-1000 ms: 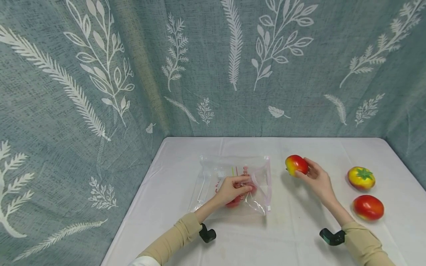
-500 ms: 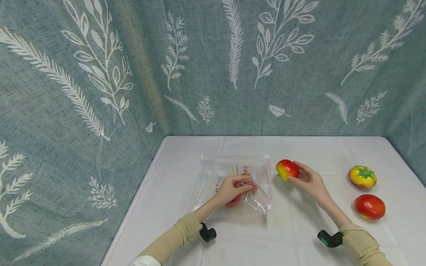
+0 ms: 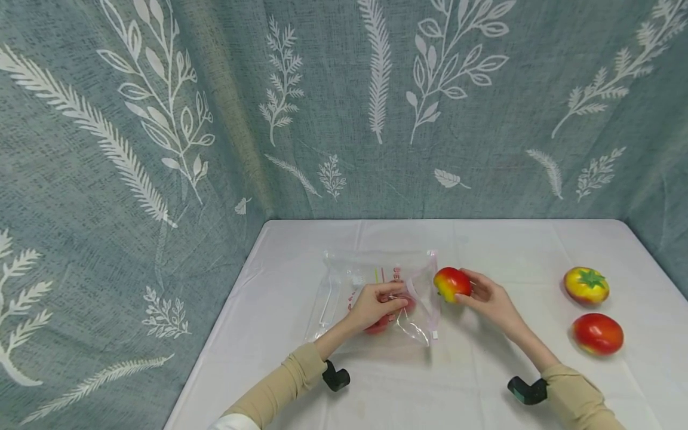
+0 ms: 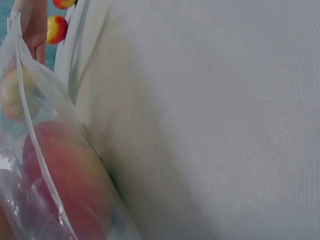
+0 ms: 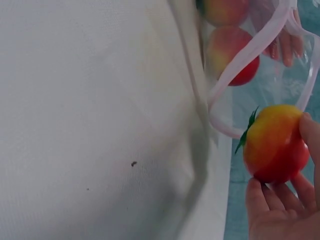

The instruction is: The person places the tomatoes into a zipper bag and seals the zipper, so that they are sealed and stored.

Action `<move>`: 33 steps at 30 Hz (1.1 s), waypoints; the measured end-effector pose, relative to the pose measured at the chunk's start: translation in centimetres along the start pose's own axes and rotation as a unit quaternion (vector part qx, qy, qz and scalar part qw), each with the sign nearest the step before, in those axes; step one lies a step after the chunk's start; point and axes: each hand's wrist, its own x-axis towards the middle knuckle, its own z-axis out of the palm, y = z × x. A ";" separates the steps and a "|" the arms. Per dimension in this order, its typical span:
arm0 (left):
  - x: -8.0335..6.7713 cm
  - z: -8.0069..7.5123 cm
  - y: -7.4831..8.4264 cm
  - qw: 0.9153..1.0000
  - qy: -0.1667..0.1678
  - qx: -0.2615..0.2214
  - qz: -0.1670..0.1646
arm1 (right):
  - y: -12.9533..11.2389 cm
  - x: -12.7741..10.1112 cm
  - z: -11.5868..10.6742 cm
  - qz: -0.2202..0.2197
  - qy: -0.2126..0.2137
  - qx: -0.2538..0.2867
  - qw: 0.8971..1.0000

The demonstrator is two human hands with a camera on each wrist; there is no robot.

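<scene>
A clear zip bag (image 3: 376,292) lies on the white table (image 3: 473,382), its pink-edged mouth (image 5: 250,55) facing right. My left hand (image 3: 373,304) pinches the bag's upper layer and holds the mouth up. Inside the bag lie red tomatoes (image 5: 235,55) (image 4: 65,175). My right hand (image 3: 489,298) grips a red and yellow tomato (image 3: 451,283) (image 5: 275,145) right at the bag's mouth, its green stem toward the opening.
Two more tomatoes lie at the table's right side, a yellow-topped one (image 3: 586,285) and a red one (image 3: 598,334). A leaf-patterned curtain (image 3: 344,107) closes off the back and sides of the table.
My right hand has carried the tomato leftward, from mid-table to the bag's mouth. The left hand and the bag have stayed put.
</scene>
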 end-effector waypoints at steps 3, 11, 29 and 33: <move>0.0 0.0 0.0 1.000 -0.004 -0.003 0.003 | 0.1 0.0 0.3 -0.004 -0.012 0.008 1.000; -0.2 0.1 0.0 1.000 0.001 0.005 0.002 | 0.5 0.0 1.3 -0.022 -0.028 0.018 0.999; -0.9 0.0 2.1 1.000 -0.014 0.000 0.002 | 0.6 0.0 2.9 -0.022 -0.056 0.030 0.998; -1.3 0.1 2.9 1.000 -0.010 0.008 0.008 | 0.5 0.0 3.2 -0.019 -0.054 0.028 0.998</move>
